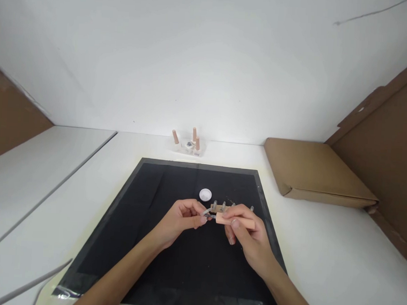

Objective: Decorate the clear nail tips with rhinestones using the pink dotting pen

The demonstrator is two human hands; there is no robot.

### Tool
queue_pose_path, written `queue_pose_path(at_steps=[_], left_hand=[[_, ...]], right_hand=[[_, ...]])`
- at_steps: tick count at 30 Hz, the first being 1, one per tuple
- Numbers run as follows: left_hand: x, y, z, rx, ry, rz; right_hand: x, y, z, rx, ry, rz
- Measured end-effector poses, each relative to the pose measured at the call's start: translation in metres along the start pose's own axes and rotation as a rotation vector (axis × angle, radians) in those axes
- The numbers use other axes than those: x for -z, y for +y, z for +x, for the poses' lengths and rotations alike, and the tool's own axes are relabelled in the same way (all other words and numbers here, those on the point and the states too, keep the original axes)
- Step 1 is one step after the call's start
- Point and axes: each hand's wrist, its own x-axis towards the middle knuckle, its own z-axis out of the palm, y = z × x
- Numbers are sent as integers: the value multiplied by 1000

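My right hand (249,240) pinches the peach handle of a nail polish brush (221,218), held level with its dark tip pointing left. Between the fingertips of my left hand (177,220) is a small greyish false nail (207,211). The brush tip meets or nearly meets it; exact contact is too small to make out. Just behind my hands, a light brown bar (217,208) carries several similar grey nail tips in a row, partly hidden by my right hand. A small white round dish (205,195) sits beyond my left fingertips.
A black mat (143,241) lies under my hands on the white table (324,252). Against the back wall stands a clear tray (203,148) with several peach-capped bottles. A flat cardboard box (319,171) lies at the right, near an upright cardboard panel (391,122).
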Motion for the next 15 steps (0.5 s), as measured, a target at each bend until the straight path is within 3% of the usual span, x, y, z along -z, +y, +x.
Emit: queue_pose_path(at_steps=[15], left_hand=[[0, -1, -1, 20, -30, -43]], right_hand=[[1, 1, 3, 7, 5, -7]])
